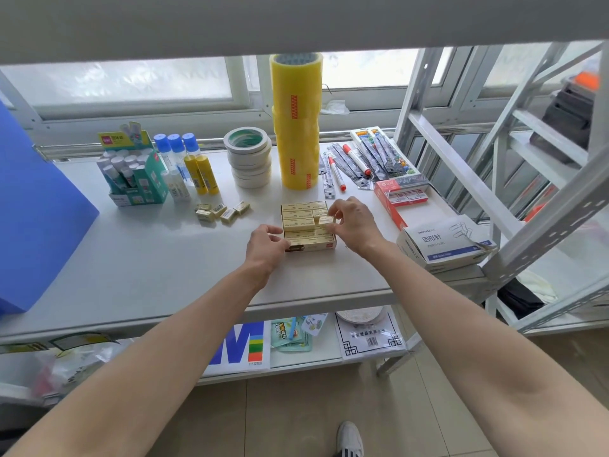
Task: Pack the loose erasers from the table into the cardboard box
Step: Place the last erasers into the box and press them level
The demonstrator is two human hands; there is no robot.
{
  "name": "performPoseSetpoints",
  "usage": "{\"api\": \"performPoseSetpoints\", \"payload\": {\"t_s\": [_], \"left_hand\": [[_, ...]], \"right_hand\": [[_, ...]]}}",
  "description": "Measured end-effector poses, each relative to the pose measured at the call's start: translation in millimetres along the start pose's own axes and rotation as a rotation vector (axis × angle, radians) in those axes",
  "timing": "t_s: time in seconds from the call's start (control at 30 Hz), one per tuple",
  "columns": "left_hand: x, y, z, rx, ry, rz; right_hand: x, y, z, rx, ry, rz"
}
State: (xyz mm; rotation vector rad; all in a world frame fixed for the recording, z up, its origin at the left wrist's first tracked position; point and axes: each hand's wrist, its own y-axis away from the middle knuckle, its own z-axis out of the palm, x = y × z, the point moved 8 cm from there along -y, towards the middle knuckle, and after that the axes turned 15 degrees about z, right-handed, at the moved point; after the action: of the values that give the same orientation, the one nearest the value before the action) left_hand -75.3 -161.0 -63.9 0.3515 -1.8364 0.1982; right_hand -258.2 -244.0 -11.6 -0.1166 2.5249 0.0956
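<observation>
A small cardboard box (311, 247) sits mid-table, filled with rows of cream erasers. My left hand (267, 247) grips the box's near left corner, fingers curled against its side. My right hand (351, 222) pinches one eraser (324, 220) over the box's right side, tilted among the packed ones. Several loose erasers (221, 211) lie in a small cluster on the table to the left of the box.
Behind the box stand a tall stack of yellow tape rolls (296, 123) and white tape rolls (249, 156). Glue sticks (201, 174) and a green display box (135, 173) are at the back left. A red box (400, 196) and a paper-clip carton (445, 242) lie right.
</observation>
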Motion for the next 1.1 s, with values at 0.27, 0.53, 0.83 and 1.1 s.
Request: {"api": "performPoseSetpoints", "payload": {"t_s": [0.27,0.53,0.83,1.1], "left_hand": [[-1,-1,-1,-0.016,-0.050,0.006],[2,0,-1,-0.028,-0.054,0.003],[2,2,0,-0.041,-0.056,-0.005],[3,9,-6,0.094,0.542,-0.172]], "right_hand": [[-7,-5,5,-0.016,0.051,-0.091],[-11,-2,10,0.007,0.068,-0.115],[-9,5,9,0.057,0.104,-0.115],[-25,22,2,0.147,0.032,-0.106]]}}
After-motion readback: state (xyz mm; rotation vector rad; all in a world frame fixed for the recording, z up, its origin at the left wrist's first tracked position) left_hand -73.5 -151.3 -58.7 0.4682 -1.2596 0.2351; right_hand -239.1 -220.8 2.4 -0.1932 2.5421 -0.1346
